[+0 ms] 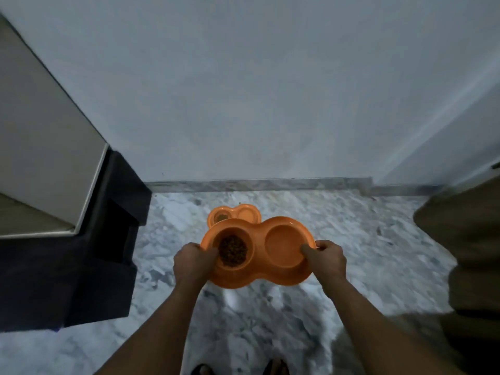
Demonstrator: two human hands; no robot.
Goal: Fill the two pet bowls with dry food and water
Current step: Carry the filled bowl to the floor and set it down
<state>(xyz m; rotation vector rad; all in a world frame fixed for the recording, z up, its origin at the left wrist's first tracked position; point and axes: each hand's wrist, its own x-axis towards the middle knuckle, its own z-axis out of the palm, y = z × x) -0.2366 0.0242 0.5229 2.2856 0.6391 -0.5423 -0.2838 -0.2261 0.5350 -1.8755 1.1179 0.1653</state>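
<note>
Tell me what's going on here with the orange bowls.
A person grips an orange double pet bowl, left hand and right hand at either end, above the marble floor. Its left well holds dry food; whether the right well has water is unclear. A second double bowl sits by the wall.

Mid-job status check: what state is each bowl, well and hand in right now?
Orange plastic double pet bowl: off the floor, held roughly level.
Left well: holds brown dry food.
Right well: no food; water cannot be told.
Second orange double bowl: on the marble floor, some food in one well.
Left hand: grips the held bowl's left end.
Right hand: grips its right end.
</note>
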